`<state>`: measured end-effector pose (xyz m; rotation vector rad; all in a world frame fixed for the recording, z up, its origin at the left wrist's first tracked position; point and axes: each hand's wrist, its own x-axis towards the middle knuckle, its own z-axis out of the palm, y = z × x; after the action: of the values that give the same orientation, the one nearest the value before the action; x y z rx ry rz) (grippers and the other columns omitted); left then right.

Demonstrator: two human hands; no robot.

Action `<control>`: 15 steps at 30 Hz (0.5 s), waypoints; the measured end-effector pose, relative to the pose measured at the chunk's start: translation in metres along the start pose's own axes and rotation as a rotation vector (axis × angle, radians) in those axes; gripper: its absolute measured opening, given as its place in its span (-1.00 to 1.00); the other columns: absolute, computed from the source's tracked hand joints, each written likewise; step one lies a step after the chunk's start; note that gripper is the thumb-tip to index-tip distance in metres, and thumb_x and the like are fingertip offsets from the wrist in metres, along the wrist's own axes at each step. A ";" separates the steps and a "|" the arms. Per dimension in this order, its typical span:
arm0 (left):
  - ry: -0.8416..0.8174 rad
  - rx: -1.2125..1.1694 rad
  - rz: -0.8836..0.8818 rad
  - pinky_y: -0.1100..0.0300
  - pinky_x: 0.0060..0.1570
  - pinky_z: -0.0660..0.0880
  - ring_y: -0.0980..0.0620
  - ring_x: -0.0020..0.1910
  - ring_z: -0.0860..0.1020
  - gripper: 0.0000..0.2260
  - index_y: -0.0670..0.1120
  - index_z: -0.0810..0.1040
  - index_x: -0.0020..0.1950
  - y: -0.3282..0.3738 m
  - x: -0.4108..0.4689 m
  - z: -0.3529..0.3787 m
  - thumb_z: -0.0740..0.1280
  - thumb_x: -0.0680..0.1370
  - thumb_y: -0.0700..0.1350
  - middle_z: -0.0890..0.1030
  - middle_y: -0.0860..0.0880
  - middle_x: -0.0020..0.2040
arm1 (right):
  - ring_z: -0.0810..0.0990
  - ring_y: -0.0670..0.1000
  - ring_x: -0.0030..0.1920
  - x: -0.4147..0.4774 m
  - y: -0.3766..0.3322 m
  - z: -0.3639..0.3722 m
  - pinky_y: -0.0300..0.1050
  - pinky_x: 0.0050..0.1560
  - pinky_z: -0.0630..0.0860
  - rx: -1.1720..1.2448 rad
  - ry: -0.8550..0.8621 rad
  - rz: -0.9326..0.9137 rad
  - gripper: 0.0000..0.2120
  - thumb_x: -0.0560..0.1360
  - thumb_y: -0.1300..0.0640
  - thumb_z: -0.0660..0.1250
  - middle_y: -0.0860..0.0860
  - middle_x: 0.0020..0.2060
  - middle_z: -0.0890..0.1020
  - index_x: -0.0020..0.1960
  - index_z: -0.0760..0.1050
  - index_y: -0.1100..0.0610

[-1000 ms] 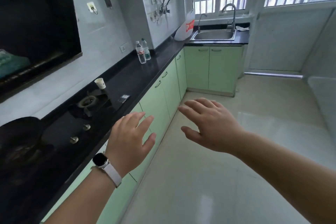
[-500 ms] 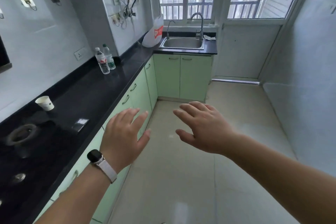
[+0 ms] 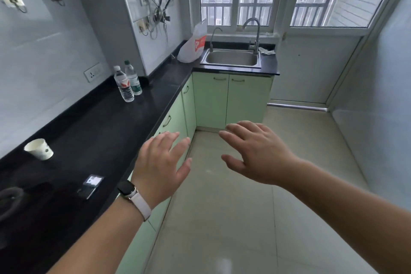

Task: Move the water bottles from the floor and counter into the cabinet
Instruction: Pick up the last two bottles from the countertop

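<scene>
Two clear water bottles stand upright side by side on the black counter point(image 3: 106, 122) near the wall: one with a red label point(image 3: 124, 84) and one with a green label point(image 3: 133, 78) just behind it. Pale green cabinets point(image 3: 229, 100) with shut doors run below the counter. My left hand point(image 3: 160, 167), with a watch on its wrist, hovers open over the counter's front edge. My right hand point(image 3: 255, 151) is held open above the floor. Both hands are empty and well short of the bottles. No bottle shows on the floor.
A white paper cup point(image 3: 40, 149) lies tipped on the counter at left, with a small dark device point(image 3: 91, 186) near the edge. A steel sink point(image 3: 231, 59) with a tap and a white plastic bag point(image 3: 193, 44) sit at the far end under the window. Beige floor point(image 3: 233, 207) extends ahead.
The view has advanced along the counter and turned right; the stove has slid out at left, and the bottles and sink are closer. Both hands stay open and spread in front.
</scene>
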<state>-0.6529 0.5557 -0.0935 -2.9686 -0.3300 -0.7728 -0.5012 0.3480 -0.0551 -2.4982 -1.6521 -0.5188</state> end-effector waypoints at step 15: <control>-0.066 0.153 -0.180 -0.20 0.18 0.51 -0.24 0.23 0.57 -0.56 -0.11 0.61 0.27 -0.039 0.167 0.104 0.23 0.53 0.11 0.61 -0.16 0.24 | 0.51 0.16 0.26 0.180 0.153 0.114 0.08 0.23 0.46 0.186 -0.067 -0.155 -0.45 0.52 -0.25 0.11 0.04 0.24 0.57 0.36 0.46 0.05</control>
<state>-0.4699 0.6366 -0.1029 -2.8523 -0.6370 -0.6331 -0.2734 0.4735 -0.0861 -2.2923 -1.8361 -0.2830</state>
